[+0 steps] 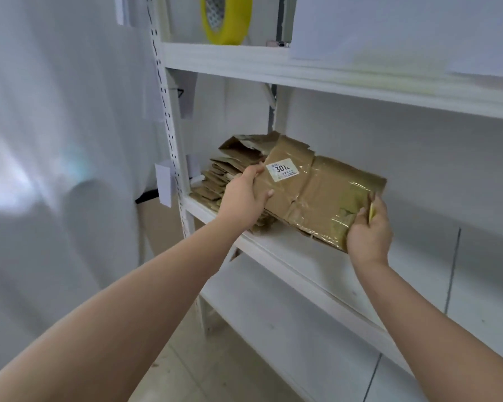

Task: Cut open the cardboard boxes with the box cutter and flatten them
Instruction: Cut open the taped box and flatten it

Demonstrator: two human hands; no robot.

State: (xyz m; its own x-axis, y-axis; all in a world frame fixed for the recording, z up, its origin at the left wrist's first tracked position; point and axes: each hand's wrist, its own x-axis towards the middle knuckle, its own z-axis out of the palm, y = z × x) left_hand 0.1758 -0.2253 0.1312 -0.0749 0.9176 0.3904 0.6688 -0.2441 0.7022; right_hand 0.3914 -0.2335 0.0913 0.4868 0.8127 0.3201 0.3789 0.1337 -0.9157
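A flattened brown cardboard box (311, 192) with clear tape and a white label reading 301 lies tilted over a stack of flattened boxes (233, 166) on the middle shelf (288, 250). My left hand (244, 195) grips the box's left edge, thumb on top. My right hand (368, 227) holds the box's near right corner. A thin yellow object (371, 211), probably the box cutter, is also pinched in that hand; most of it is hidden.
The white metal shelving unit has an upper shelf (302, 68) carrying a yellow tape roll (227, 18) and white sheets. A lower shelf (273, 323) sits below. White plastic sheeting (55, 140) hangs at the left. Paper tags are clipped to the upright post (172, 140).
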